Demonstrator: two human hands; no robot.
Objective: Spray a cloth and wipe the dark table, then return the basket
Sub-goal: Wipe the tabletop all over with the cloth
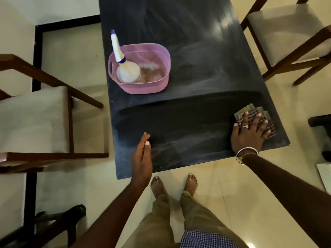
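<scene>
The dark table (193, 72) runs away from me, with streaky wipe marks across its top. My right hand (250, 133) presses flat, fingers spread, on a checked cloth (268, 125) near the table's near right corner. My left hand (142, 160) hovers edge-on over the near left edge, fingers straight and holding nothing. A pink perforated basket (161, 54) stands on the table's left side. A white spray bottle (125, 67) with a blue-tipped nozzle leans inside it.
Wooden chairs with pale seats stand on both sides: one chair (35, 119) close at the left, another chair (290, 33) at the far right. A dark object (320, 120) sits at the right edge. My bare feet (173, 185) are on the tiled floor by the table's near end.
</scene>
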